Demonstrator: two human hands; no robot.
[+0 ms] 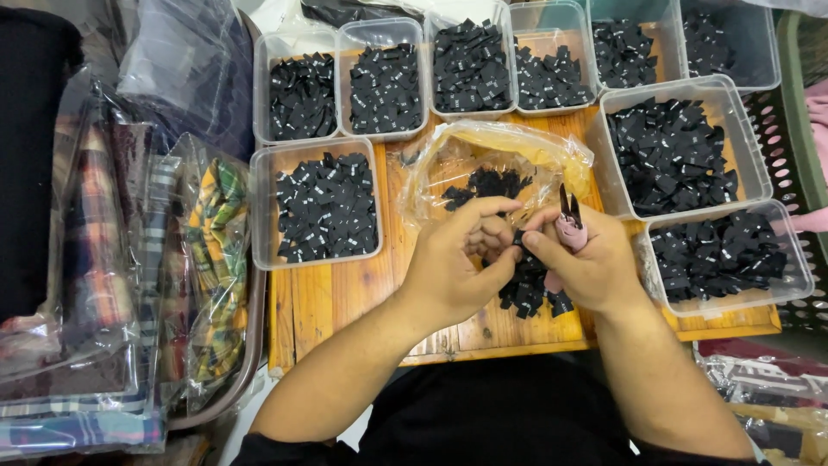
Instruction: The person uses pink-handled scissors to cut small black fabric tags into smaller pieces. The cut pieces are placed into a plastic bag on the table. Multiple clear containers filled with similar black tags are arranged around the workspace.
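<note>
- Left hand (pixel 453 267) and right hand (pixel 586 263) meeting over the middle of the wooden tabletop (pixel 345 302), fingers (pixel 496 207) pinched narrow around one small black fabric label (pixel 518 239) held between them.
- Right hand also gripping pink-handled snips (pixel 569 223), dark blades pointing up and away from the label; cannot tell whether the blades are parted.
- Under and just beside the hands, a loose heap of black labels (pixel 528 289) lying directly on the tabletop, apparently not yet dealt with.
- Behind the hands, an open clear plastic bag (pixel 509 151) with a further small pile of labels (pixel 487 184) inside it.
- Around the workspace, clear plastic tubs: one at the left (pixel 316 203), a row along the far edge (pixel 384 78), two at the right (pixel 681 142) (pixel 733 259), each already holding a layer of black labels.
- Judging by the well-stocked tubs against the modest loose heap and bag remnant, most of the work looks done, a smaller share left.
- At far left, bagged plaid cloth items (pixel 216 259) stacked off the tabletop, untouched.
</note>
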